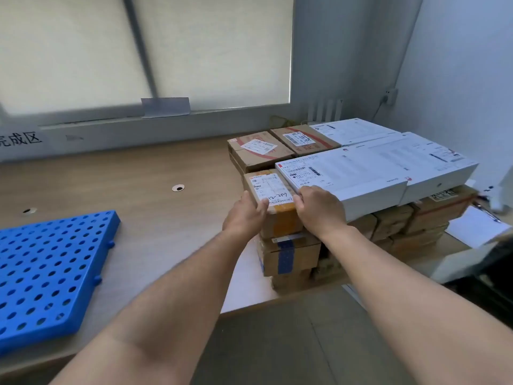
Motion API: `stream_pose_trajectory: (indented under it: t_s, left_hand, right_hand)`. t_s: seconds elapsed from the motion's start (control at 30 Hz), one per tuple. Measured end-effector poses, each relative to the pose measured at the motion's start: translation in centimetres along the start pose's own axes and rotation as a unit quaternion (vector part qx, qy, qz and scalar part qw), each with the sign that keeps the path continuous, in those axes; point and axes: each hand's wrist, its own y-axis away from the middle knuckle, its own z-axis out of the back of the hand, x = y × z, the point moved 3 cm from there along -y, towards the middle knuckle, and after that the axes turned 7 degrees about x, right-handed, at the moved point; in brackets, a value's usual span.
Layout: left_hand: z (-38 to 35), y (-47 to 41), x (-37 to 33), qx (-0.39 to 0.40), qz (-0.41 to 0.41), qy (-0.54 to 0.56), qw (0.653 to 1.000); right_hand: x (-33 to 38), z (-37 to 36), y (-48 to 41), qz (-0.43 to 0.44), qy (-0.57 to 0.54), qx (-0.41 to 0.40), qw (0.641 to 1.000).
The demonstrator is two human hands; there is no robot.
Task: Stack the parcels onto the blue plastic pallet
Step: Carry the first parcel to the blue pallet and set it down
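The left hand [245, 211] and right hand [319, 209] grip opposite sides of the small cardboard parcel [273, 191] between them, atop a stack [288, 257]. It is likely stiff and light, so its side walls suit holding. The blue pallet [47, 268] lies well to their left.

Pallet [47, 268]: blue moulded plastic, perforated, slight sheen. Desk [155, 173] beneath the pallet: matt wood-grain laminate. Small parcel [277, 190], right of the pallet: brown cardboard, paper label, glossy tape. White boxes [361, 173], farther right: smooth, matt.

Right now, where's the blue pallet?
In the head view, the blue pallet lies bottom-left on the wooden table, well left of the parcel stack.
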Motion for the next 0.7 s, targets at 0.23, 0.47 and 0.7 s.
stream_pose_trajectory:
  t_s: [0.23, 0.47, 0.7]
  left_hand:
    - [-1.6, 0.3, 0.4, 0.063, 0.038, 0.144, 0.987]
    - [-1.1, 2.1, 0.8, 0.028, 0.026, 0.246, 0.969]
    - [-0.6, 4.0, 1.8, -0.013, -0.013, 0.308, 0.951]
  right_hand:
    - [1.1, -0.9, 0.6, -0.031, 0.008, 0.034, 0.999]
    - [1.4, -1.4, 1.4, -0.053, -0.051, 0.040, 0.996]
    - [0.9, -3.4, 0.9, -0.085, -0.256, 0.103, 0.957]
